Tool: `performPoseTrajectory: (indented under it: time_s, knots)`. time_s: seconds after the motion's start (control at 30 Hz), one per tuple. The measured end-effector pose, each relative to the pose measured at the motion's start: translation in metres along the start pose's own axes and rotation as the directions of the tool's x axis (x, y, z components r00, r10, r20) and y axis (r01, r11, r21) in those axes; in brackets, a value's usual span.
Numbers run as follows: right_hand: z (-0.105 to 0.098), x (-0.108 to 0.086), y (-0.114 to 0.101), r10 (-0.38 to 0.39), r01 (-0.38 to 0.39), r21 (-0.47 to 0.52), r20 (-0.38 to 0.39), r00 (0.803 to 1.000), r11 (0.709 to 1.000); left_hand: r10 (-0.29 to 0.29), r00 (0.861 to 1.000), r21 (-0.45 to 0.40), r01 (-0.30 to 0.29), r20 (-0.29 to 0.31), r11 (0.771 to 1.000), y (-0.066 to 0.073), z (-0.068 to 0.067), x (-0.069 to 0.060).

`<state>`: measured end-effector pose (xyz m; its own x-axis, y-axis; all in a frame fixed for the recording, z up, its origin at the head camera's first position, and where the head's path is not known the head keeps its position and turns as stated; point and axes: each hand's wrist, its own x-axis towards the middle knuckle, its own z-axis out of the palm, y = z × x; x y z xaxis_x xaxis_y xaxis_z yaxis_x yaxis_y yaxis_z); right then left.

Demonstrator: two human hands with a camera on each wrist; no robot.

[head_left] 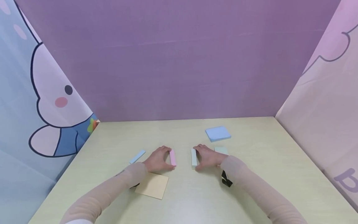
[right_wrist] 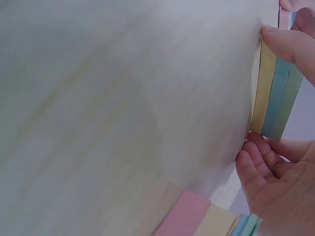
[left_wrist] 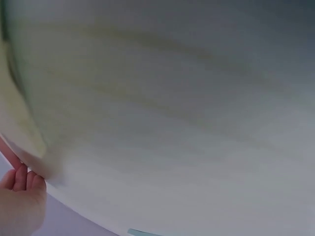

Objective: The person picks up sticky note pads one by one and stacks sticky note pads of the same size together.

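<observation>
In the head view my left hand grips a pink sticky note pad by its two ends, standing on edge on the table. Opposite it, across a gap, my right hand holds sticky note pads between thumb and fingers. From the right wrist these show as a stack with yellow, blue and green edges. The left wrist view catches only the fingers of my left hand and a bit of pink.
A blue pad lies at the back right. Beside my right wrist is a pale green pad; a layered pink, yellow, blue and green stack shows in the right wrist view. A light blue strip and a yellow square lie around my left arm.
</observation>
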<state>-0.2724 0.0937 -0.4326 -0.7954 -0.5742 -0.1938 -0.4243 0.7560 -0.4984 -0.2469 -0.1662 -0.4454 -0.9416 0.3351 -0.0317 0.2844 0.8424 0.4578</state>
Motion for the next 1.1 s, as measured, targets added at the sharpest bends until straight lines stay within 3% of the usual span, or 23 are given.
performPoseTrajectory:
  time_s: [0.37,1.1]
  knots:
    - [0.0022,0.0015,0.0013,-0.005,0.006,0.031,-0.010,1.000,0.999,-0.016,1.000,0.010,0.016,-0.018,1.000,-0.0027,0.0042,0.0003]
    - [0.0023,0.0026,0.0030,-0.019,0.020,0.026,-0.020,1.000,0.999,0.038,0.999,0.034,-0.037,-0.030,0.999,0.0015,0.0034,0.0034]
